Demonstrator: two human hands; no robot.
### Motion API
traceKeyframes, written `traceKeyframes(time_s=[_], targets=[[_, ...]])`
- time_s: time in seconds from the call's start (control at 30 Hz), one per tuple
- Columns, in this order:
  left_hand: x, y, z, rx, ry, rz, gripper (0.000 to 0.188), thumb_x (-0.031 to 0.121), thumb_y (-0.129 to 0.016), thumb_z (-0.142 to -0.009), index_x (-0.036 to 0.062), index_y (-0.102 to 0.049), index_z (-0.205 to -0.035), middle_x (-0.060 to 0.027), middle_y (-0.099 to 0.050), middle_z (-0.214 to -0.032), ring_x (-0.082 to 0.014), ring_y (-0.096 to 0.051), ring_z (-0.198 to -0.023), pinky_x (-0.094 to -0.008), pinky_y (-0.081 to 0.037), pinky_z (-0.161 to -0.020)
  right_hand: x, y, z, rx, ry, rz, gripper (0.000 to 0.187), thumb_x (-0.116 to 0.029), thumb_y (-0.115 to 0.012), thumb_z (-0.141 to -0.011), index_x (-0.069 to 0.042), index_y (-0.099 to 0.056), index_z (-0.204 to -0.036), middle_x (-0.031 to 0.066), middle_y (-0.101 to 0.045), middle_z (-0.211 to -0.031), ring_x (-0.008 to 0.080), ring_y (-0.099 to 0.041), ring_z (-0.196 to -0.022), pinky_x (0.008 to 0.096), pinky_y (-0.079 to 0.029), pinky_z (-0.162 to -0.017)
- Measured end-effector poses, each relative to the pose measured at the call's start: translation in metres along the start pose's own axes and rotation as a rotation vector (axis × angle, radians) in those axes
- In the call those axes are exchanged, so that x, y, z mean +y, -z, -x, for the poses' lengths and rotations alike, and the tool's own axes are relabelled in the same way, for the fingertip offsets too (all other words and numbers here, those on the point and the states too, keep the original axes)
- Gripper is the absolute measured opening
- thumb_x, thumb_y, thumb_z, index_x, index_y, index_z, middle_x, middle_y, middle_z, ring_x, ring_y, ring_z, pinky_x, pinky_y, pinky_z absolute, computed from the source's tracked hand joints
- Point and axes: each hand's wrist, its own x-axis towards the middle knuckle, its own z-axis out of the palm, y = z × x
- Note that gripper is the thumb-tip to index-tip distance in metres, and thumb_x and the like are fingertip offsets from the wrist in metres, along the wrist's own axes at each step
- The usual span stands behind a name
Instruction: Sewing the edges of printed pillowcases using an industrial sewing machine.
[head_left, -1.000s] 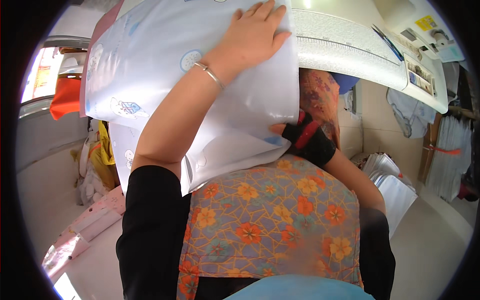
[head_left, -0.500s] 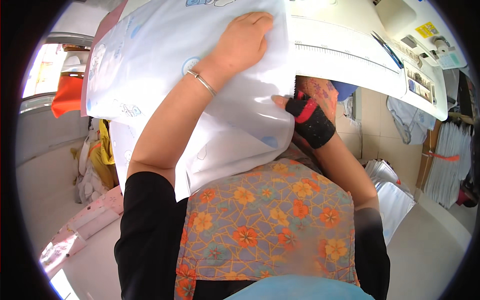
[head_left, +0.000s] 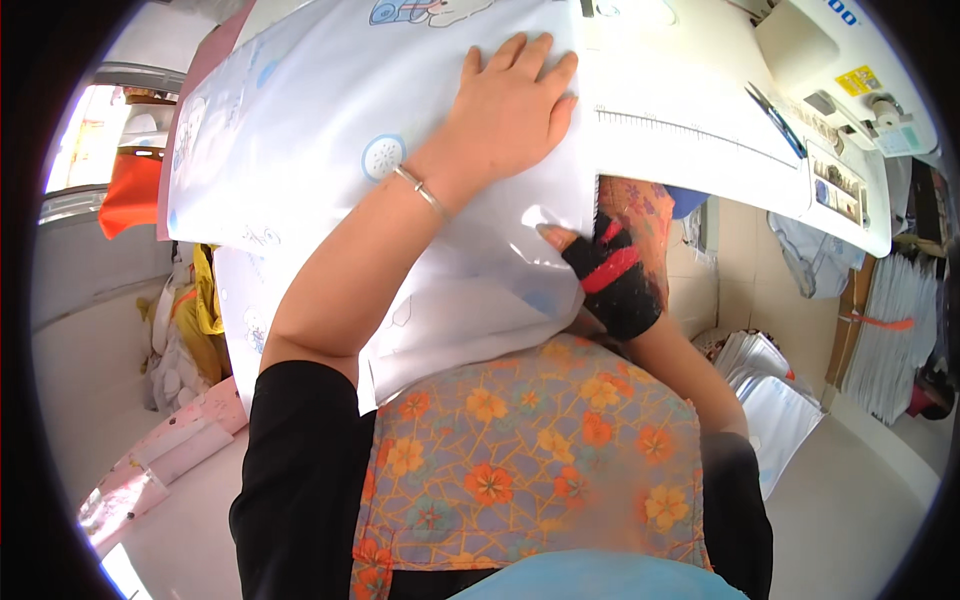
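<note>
A large white sheet [head_left: 470, 250] of smooth, shiny cloth or film with pale blue cartoon prints covers the left of the table and hangs over its near edge toward my apron. My left hand [head_left: 510, 112] lies flat on it near its right edge, fingers spread, with a thin bracelet at the wrist. My right hand [head_left: 615, 275] wears a black and red fingerless glove. It pinches the sheet's right edge below the table edge, thumb on top; the other fingers are hidden behind the sheet.
A white sewing machine [head_left: 850, 60] stands at the far right. Blue-handled snips or tweezers [head_left: 778, 120] lie before it, beside a small parts tray [head_left: 838, 188]. A printed ruler scale [head_left: 690, 128] crosses the white table. Stacked white sheets [head_left: 775, 400] sit low on the right.
My left hand has spread its fingers and shifted slightly right and nearer. My right hand has moved nearer to my body with the sheet's edge.
</note>
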Motion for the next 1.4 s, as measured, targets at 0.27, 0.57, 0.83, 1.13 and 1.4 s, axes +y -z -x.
traceKeyframes(time_s=[0.27,0.57,0.83,1.13,1.4], targets=[[-0.025,-0.007,-0.020,0.027,-0.038,0.176,0.034,0.024,-0.057,-0.087,0.0067,-0.063,-0.115,-0.0100,-0.060,-0.121,-0.0272,-0.054,-0.115,-0.0481,-0.044,-0.096,0.008,0.011,-0.004,-0.193,-0.227,0.172,0.028,-0.024,-0.067,-0.089,0.000,-0.069,-0.102,0.0072,-0.070,-0.087,0.0135,-0.061,-0.083,0.0327,-0.050,-0.077],[-0.037,-0.005,-0.029,0.074,-0.094,0.129,0.040,0.029,-0.060,-0.086,0.0042,-0.061,-0.117,-0.0103,-0.060,-0.116,-0.0286,-0.056,-0.113,-0.0461,-0.046,-0.094,0.015,0.008,-0.010,-0.197,-0.149,0.151,0.028,-0.022,-0.069,-0.088,0.000,-0.069,-0.106,0.0107,-0.072,-0.092,0.0129,-0.064,-0.089,0.0313,-0.050,-0.082],[-0.042,-0.010,-0.027,0.035,-0.081,0.178,0.041,0.030,-0.062,-0.085,0.0026,-0.060,-0.115,-0.0141,-0.059,-0.120,-0.0302,-0.053,-0.118,-0.0537,-0.044,-0.094,-0.001,0.010,-0.020,-0.252,-0.193,0.131,0.036,-0.020,-0.069,-0.088,-0.001,-0.062,-0.119,0.0073,-0.067,-0.105,0.0125,-0.059,-0.100,0.0312,-0.047,-0.089],[-0.041,-0.003,-0.036,-0.117,-0.096,0.208,0.036,0.029,-0.063,-0.083,0.0002,-0.062,-0.104,-0.0133,-0.061,-0.114,-0.0292,-0.059,-0.107,-0.0479,-0.045,-0.093,0.011,0.009,-0.024,-0.170,-0.208,-0.009,0.034,-0.023,-0.069,-0.088,0.000,-0.065,-0.113,0.0065,-0.069,-0.100,0.0122,-0.060,-0.093,0.0309,-0.049,-0.084],[-0.033,-0.009,-0.022,0.017,-0.097,0.215,0.040,0.029,-0.065,-0.083,0.0011,-0.061,-0.112,-0.0149,-0.059,-0.119,-0.0309,-0.056,-0.114,-0.0483,-0.044,-0.095,-0.012,0.012,-0.033,-0.136,-0.338,-0.002,0.048,-0.022,-0.069,-0.087,-0.001,-0.055,-0.128,0.0059,-0.062,-0.116,0.0157,-0.055,-0.108,0.0311,-0.044,-0.095]])
